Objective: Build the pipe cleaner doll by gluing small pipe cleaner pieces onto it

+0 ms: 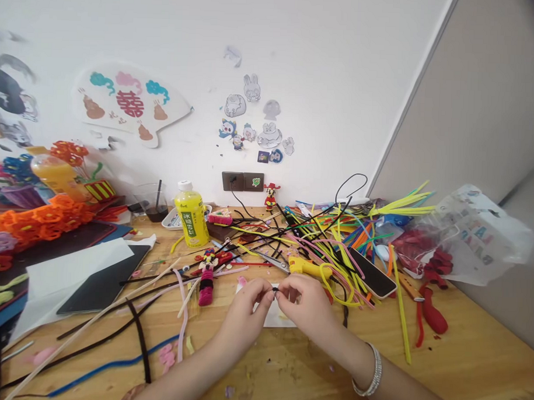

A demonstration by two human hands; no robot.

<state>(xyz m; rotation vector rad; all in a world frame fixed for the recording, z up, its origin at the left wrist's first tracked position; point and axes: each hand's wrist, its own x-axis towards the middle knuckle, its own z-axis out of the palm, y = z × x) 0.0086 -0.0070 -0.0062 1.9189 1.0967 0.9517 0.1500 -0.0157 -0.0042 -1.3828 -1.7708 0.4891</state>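
Observation:
My left hand point(248, 307) and my right hand point(305, 303) meet over the middle of the wooden table point(287, 376). Both pinch a tiny black piece point(275, 290), which looks like a short bit of pipe cleaner, between thumb and fingertips. Under the hands lies a small white paper point(277, 317). Just beyond them are scissors point(271, 261) and a yellow glue gun point(309, 267). A small pipe-cleaner doll point(207, 275) in red, black and pink lies to the left.
A big tangle of coloured pipe cleaners point(336, 237) covers the back right, with a phone point(369, 275) in it. A yellow bottle point(191, 218), a dark tablet point(102, 282), orange craft flowers point(43, 215) and a plastic bag point(471, 233) stand around. Long black and blue stems point(113, 346) lie front left.

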